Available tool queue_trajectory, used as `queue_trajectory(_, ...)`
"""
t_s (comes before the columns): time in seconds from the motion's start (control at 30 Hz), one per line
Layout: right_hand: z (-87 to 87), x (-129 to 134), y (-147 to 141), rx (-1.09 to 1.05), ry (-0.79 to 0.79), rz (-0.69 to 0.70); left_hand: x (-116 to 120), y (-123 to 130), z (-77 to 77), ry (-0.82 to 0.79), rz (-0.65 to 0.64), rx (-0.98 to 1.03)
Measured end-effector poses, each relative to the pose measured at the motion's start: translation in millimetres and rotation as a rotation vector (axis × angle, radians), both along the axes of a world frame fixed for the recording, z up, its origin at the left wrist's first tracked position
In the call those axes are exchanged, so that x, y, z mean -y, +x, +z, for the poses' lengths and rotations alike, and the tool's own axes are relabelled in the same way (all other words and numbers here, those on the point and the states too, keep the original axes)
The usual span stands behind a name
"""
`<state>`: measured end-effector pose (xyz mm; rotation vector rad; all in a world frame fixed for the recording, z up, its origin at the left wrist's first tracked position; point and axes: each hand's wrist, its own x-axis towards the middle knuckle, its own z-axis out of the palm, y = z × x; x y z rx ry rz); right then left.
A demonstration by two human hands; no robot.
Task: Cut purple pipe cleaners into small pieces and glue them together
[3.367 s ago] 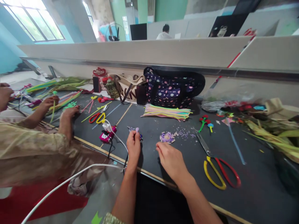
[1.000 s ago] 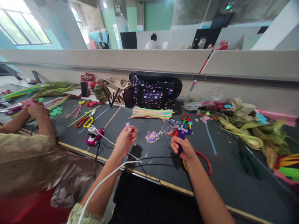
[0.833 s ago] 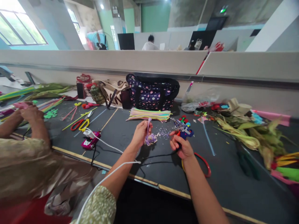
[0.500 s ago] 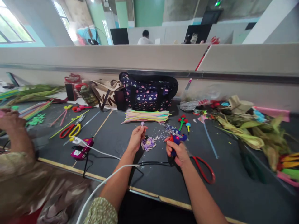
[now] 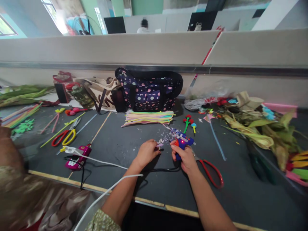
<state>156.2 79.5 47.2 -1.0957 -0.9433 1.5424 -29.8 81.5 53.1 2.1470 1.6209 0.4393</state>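
Note:
My left hand (image 5: 148,152) is over the small purple pieces (image 5: 160,144) at the middle of the dark table, its fingers bent and pressed together and covering most of them. Whatever is between its fingertips is too hidden to name. My right hand (image 5: 182,154) is wrapped round a blue and orange glue gun (image 5: 183,141) with a small red light. Tiny pale bits (image 5: 166,134) are scattered between the glue gun and a bundle of pastel pipe cleaners (image 5: 149,117). Red and green pipe-cleaner flowers (image 5: 187,121) lie behind the glue gun.
Red-handled scissors (image 5: 213,173) lie beside my right forearm. Left are a magenta glue gun (image 5: 78,158), a white cable (image 5: 103,162) and red-yellow scissors (image 5: 68,136). A dotted bag (image 5: 150,93) stands behind; corn husks (image 5: 260,134) lie right. Another person's arm (image 5: 9,150) is at far left.
My left hand has come down and to the right, from holding up a small purple piece to over the purple pile. My right hand keeps the glue gun. The view has shifted slightly.

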Motion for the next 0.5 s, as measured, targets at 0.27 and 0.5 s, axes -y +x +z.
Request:
queue_trajectory(0.27, 2.9, 1.3, 5.4, -0.002, 0.009, 0.023, -4.2, -1.8, -1.4, -0.008, 0.034, 0.188)
queue_trajectory(0.5, 4.4, 2.2, 6.4, 0.011, 0.025, 0.011, -7.4, -10.4, 7.3, -0.345, 0.123, 0.872)
